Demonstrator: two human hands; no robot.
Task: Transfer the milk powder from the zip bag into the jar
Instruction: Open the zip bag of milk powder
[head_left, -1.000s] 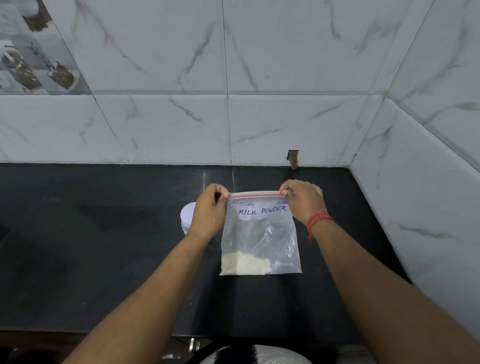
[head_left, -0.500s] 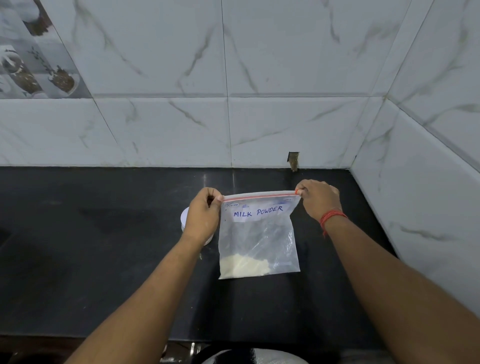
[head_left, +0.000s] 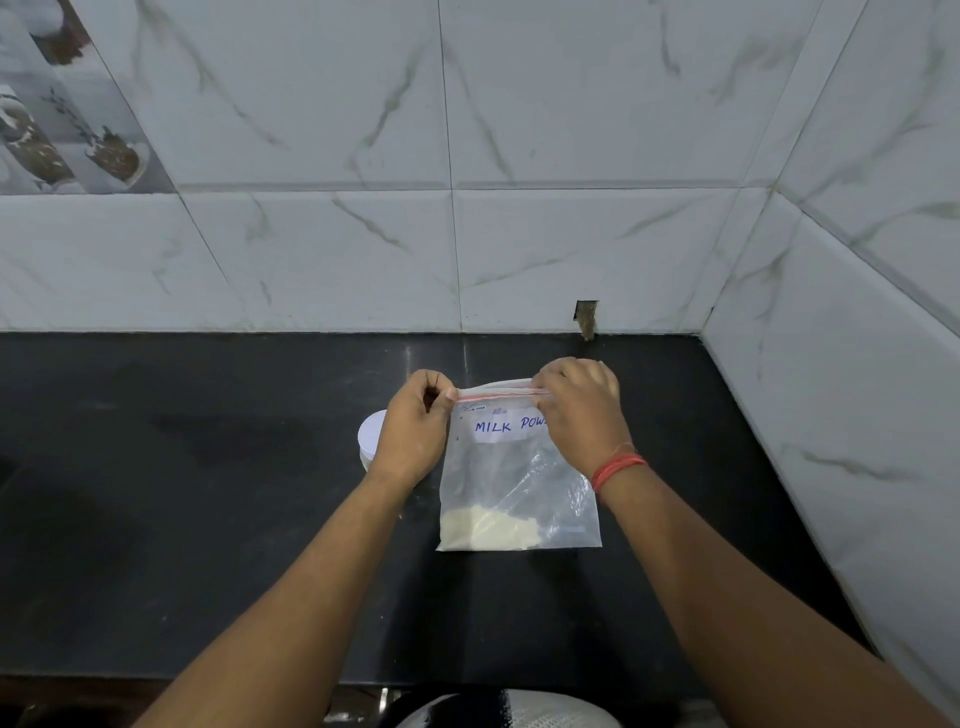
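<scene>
A clear zip bag (head_left: 519, 483) with a red seal strip and a white "MILK POWDER" label hangs upright over the black counter (head_left: 182, 493). Pale milk powder (head_left: 488, 530) sits in its bottom left corner. My left hand (head_left: 413, 426) pinches the bag's top left corner. My right hand (head_left: 582, 410) grips the top edge right of centre, covering the end of the label; the mouth gapes a little between the hands. A white jar (head_left: 371, 439) stands behind my left hand, mostly hidden; I cannot tell whether it has a lid on.
White marble-look tiled walls (head_left: 467, 234) close the counter at the back and on the right (head_left: 857, 415), forming a corner. A small notch (head_left: 587, 317) is cut in the back wall's base. The counter's front edge runs along the bottom.
My right hand has slid left along the bag's top edge from the right corner toward the middle, and the seal now bows apart. The left hand and jar stay put.
</scene>
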